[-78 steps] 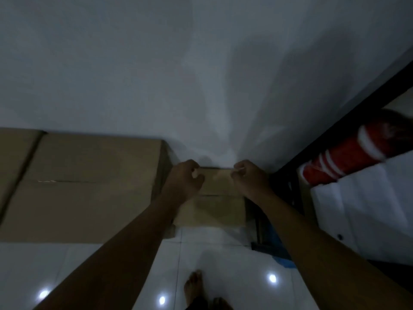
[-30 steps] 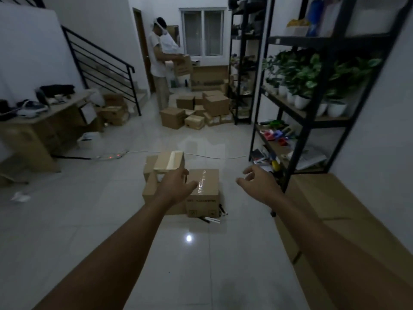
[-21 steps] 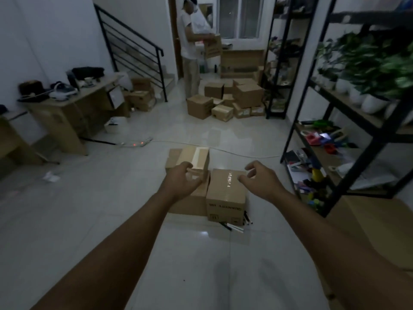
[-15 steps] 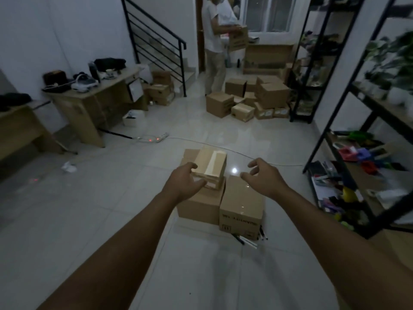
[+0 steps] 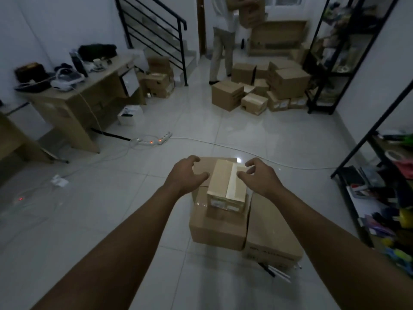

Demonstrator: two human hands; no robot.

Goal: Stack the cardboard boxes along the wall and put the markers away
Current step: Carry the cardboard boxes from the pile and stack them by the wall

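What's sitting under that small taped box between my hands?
The small taped box rests on a larger cardboard box, which stands on the floor tiles. The patch of lid beneath it is hidden.

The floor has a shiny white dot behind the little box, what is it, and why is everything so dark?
Head view: the dot on the floor is glare, probably a ceiling lamp mirrored in glossy tile; the room is dimly lit, so the small box looks dull and far shelves blur.

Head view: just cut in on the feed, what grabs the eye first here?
Two forearms fill the foreground, the left hand and right hand open on either side of a small taped box, neither yet taking a grip. It sits atop two larger boxes on the floor, with markers lying at their near corner. At the far end another person carries a carton beside a heap of boxes.
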